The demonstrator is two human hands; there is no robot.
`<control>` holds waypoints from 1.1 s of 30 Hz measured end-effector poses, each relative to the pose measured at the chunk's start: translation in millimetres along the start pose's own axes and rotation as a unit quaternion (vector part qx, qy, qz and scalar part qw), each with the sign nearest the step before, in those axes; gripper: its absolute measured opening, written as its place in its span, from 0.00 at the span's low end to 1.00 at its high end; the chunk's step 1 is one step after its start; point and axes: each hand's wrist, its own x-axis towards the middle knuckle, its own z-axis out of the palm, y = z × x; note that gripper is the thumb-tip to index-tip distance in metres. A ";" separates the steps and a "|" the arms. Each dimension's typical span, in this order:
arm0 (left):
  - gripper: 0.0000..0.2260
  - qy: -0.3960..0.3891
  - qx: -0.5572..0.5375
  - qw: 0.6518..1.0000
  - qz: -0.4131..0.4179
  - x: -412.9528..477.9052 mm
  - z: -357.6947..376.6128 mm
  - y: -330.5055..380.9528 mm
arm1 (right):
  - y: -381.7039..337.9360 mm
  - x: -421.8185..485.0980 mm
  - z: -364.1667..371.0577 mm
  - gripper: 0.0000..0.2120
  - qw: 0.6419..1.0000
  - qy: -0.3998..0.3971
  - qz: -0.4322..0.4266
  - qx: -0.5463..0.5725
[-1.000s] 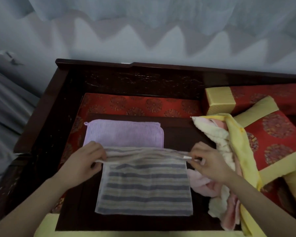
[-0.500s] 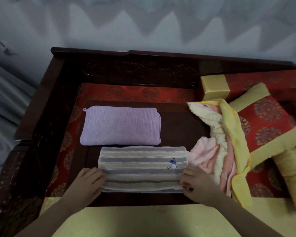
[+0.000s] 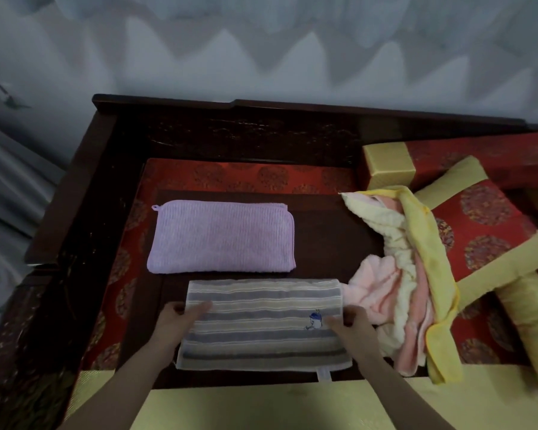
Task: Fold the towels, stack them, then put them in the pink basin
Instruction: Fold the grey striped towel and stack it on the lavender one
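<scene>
A striped grey and beige towel (image 3: 261,324) lies folded in half on the dark mat, a small blue embroidered figure near its right end. My left hand (image 3: 180,318) grips its left edge, thumb on top. My right hand (image 3: 348,324) grips its right edge the same way. Beyond it lies a folded purple towel (image 3: 221,237), flat, with a loop at its far left corner. At the right sits a loose heap of unfolded towels (image 3: 410,274) in pink, cream and yellow. No pink basin is in view.
The mat rests on a red patterned cushion (image 3: 246,175) inside a dark wooden seat frame (image 3: 230,131). Red and yellow pillows (image 3: 485,231) lie at the right, behind the heap. A yellow cushion border (image 3: 261,408) runs along the near edge.
The striped towel's far edge was pulled toward me and laid down, folding it in half. Both hands then slid up the folded towel's sides to its middle.
</scene>
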 end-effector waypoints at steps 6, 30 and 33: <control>0.10 -0.057 0.009 0.990 0.130 -20.2 3.6 25.6 | -13.5 -2.5 -2.6 0.36 0.971 -0.140 0.080 0.176; 0.23 0.189 0.252 0.932 0.180 101.9 -56.8 135.4 | -159.1 105.3 62.6 0.11 0.991 -0.047 -0.117 -0.044; 0.19 0.244 0.266 0.888 0.286 78.3 -43.0 144.8 | -150.2 96.6 21.7 0.11 0.988 -0.026 -0.150 -0.024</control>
